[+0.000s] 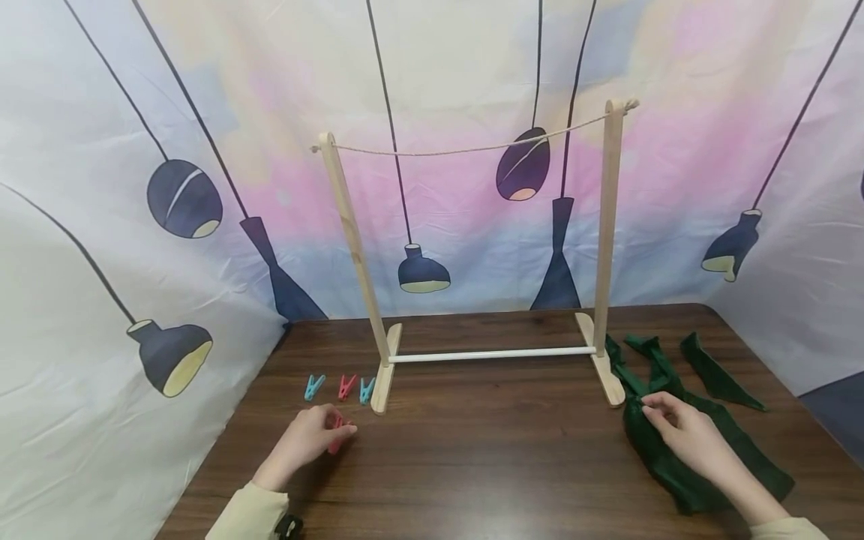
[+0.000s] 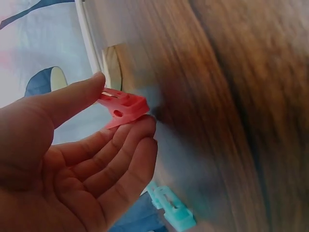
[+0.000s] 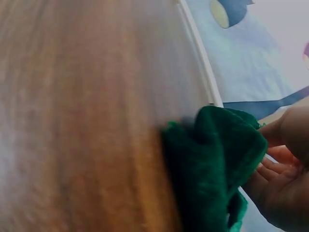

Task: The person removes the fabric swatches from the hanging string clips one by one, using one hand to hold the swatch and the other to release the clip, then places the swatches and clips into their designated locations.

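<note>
Between thumb and fingers, my left hand [image 1: 309, 437] pinches a red clothespin [image 2: 124, 105], just above the table at the left. Behind that hand lie two blue clothespins, one of them the left blue clothespin [image 1: 313, 387], with another red clothespin [image 1: 347, 386] between them. On the right side, my right hand [image 1: 688, 435] pinches the edge of a dark green cloth [image 1: 715, 457]. In the right wrist view the green fabric [image 3: 212, 164] bunches up below the fingertips. Part of the cloth is hidden beneath the right hand and forearm.
A wooden rack stands at the back, with a left post [image 1: 354, 247], a right post [image 1: 609, 225], a sagging string [image 1: 466, 151] between their tops and a white bar [image 1: 493, 355] low down. A separate green strip [image 1: 718, 375] lies at the far right of the table [image 1: 472, 450].
</note>
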Motion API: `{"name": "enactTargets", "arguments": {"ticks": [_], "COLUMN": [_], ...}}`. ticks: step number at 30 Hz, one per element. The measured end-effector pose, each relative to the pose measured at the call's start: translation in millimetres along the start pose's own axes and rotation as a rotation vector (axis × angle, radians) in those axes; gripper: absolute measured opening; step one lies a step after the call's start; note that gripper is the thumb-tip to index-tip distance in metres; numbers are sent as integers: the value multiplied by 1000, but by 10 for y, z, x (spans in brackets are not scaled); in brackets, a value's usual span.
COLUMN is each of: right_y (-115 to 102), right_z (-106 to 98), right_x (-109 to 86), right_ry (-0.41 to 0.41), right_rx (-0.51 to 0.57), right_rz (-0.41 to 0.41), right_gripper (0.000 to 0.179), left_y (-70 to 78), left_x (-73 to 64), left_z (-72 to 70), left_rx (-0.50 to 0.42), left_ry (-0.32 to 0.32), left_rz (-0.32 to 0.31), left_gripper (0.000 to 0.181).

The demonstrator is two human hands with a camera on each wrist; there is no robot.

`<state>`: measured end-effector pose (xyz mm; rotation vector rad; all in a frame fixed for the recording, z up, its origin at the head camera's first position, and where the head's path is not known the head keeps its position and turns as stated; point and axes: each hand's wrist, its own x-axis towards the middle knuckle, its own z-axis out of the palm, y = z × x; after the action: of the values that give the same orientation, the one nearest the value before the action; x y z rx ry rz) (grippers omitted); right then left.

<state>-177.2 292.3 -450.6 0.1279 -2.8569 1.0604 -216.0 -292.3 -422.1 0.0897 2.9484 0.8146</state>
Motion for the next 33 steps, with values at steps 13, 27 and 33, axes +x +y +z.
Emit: {"name": "enactTargets", "arguments": {"ticks": [13,27,33], "right_y": [88,67,68], "right_z": [113,152,136], "right_x": [83,111,140], "right_ry": [-55,-53,-68], "right_rx": [-41,-72,-73], "right_rz": [6,-17,-6], "right_gripper": [22,13,15], "left_y": [33,73,56], "left_x": [127,142,179], "left_z": [64,104,107], "left_rx": [95,130,124], "left_ry": [5,18,37], "left_rz": [0,-35,-24], "left_gripper": [30,33,28]}}
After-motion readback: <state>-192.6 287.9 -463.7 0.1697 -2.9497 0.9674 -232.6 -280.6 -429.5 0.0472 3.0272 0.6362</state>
